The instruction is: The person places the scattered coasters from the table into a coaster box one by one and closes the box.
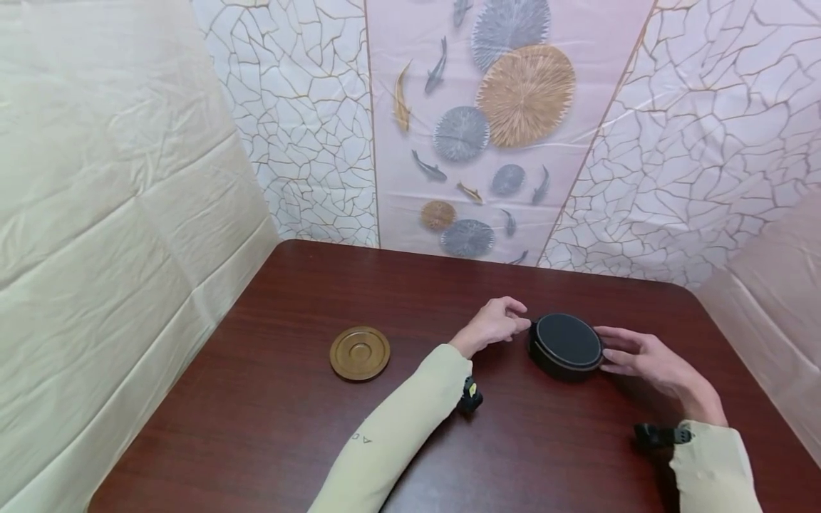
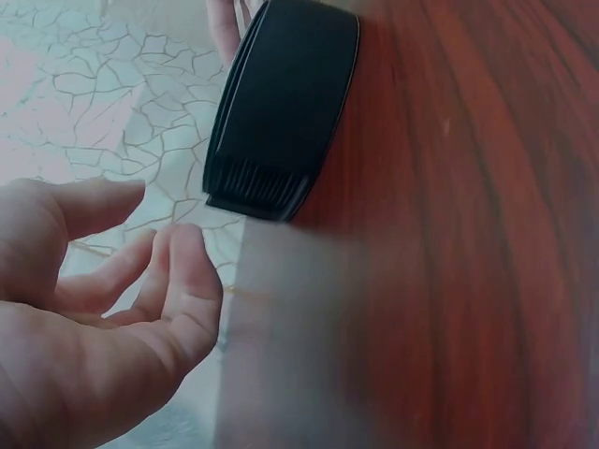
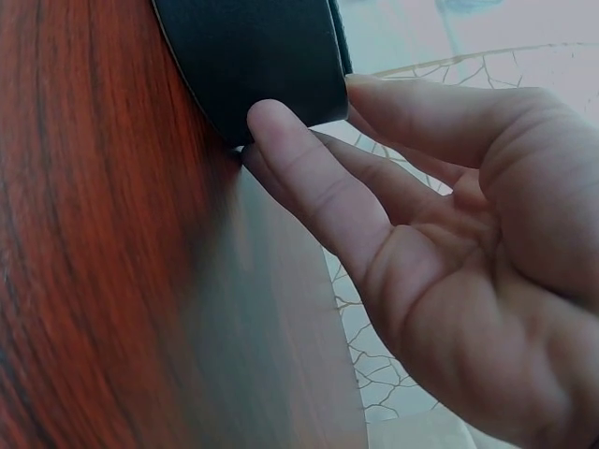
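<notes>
A round black case (image 1: 568, 340) with a flat top lies on the right half of the table. In the left wrist view, the case (image 2: 285, 89) shows a ribbed patch on its side. My left hand (image 1: 497, 320) hovers just left of it, fingers loosely bent, with a gap between fingertips and case in the left wrist view. On the opposite side, my right hand (image 1: 654, 360) touches the case with nearly straight fingers. In the right wrist view, one fingertip rests against the side wall of the case (image 3: 262, 61), and the thumb is at its upper edge.
A brown round dish (image 1: 360, 353) with concentric rings lies on the left part of the dark red wooden table (image 1: 256, 420). Patterned cloth (image 1: 308, 121) hangs behind the table's far edge, and pale cloth (image 1: 109, 214) hangs along the left side.
</notes>
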The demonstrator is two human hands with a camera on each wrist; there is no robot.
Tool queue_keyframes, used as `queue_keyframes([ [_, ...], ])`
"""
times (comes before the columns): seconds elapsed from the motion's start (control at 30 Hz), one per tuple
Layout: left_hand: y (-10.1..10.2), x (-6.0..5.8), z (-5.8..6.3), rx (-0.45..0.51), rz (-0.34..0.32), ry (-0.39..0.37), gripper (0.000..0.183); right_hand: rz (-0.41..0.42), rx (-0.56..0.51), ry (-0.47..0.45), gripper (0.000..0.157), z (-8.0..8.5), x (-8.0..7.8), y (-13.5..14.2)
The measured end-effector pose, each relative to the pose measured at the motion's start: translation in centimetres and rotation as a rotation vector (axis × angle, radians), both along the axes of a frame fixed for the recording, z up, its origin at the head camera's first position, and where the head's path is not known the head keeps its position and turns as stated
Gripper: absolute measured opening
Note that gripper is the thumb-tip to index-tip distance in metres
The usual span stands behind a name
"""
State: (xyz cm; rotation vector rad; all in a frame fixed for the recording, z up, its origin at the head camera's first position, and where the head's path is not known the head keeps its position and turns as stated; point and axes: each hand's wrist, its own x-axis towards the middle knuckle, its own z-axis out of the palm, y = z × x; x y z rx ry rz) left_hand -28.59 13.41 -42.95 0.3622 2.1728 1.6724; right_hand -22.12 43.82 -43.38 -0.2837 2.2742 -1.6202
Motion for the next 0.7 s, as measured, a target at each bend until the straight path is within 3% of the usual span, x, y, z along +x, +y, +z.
queue_keyframes([
  [0.3, -3.6, 0.0, 1.8, -0.244, -0.175, 0.200, 0.036, 0.022, -0.038, 0.020, 0.062, 0.0, -0.1, 0.2],
  [0.43, -5.7, -0.1, 2.0, -0.343, -0.195, 0.286, 0.035, 0.015, -0.015, 0.009, 0.065, 0.1, 0.0, 0.1],
  [0.7, -10.1, -0.8, 1.8, -0.444, -0.219, 0.368, 0.038, -0.024, 0.015, -0.021, 0.070, 0.0, 0.0, 0.0],
])
